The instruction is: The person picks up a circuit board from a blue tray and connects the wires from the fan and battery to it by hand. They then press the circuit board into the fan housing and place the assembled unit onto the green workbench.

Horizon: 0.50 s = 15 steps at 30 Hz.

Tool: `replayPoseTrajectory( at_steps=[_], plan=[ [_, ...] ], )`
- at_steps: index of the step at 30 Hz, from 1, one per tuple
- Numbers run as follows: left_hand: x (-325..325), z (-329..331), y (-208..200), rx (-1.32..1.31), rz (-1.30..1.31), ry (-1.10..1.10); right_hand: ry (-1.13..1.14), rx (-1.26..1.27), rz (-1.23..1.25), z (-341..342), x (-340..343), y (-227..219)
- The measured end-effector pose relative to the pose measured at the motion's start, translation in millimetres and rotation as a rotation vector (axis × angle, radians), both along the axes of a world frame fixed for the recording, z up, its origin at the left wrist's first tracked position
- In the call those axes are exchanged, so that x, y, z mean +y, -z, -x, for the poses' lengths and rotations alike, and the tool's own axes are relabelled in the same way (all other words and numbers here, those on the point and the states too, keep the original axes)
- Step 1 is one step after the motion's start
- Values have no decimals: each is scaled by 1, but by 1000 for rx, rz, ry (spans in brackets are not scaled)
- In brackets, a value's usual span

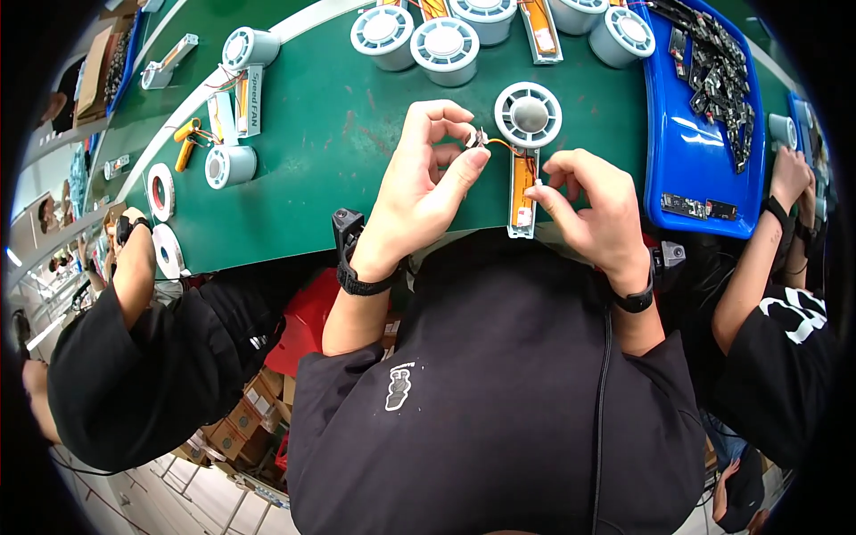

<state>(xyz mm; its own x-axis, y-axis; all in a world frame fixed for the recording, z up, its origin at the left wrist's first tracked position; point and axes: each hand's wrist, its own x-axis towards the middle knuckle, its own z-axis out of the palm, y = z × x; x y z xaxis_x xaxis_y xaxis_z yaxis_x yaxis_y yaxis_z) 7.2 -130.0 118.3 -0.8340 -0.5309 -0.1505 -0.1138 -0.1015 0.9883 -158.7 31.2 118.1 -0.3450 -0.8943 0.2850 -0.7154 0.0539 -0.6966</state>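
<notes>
A small handheld fan (pixel 529 116) with a round grey-white head lies in front of me. Its open handle (pixel 522 198) points toward me and shows an orange battery and thin wires inside. Between the thumb and fingers of my left hand (pixel 426 178) is a small dark-and-silver part (pixel 477 138), with red and yellow wires running from it to the fan. My right hand (pixel 596 201) is closed in a pinch beside the handle. A small whitish bit shows at those fingertips, too small to name.
Several fan heads (pixel 444 51) stand along the far side of the green table (pixel 339 134). A blue tray (pixel 700 152) with many small black circuit boards (pixel 718 71) is at right. Half-built fans (pixel 230 166) and tape rolls (pixel 161 192) lie left. Co-workers' arms (pixel 749 267) flank me.
</notes>
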Motion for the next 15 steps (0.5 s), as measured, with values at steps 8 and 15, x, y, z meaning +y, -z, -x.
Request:
replayPoseTrajectory(
  at_steps=[8,15],
  plan=[
    [3,-2,-1,-1,26,-4,-26,-224,-378,-7,9,-17],
    [2,-2,0,2,45,-9,-59,151,-46,-22,-5,-22]
  ],
)
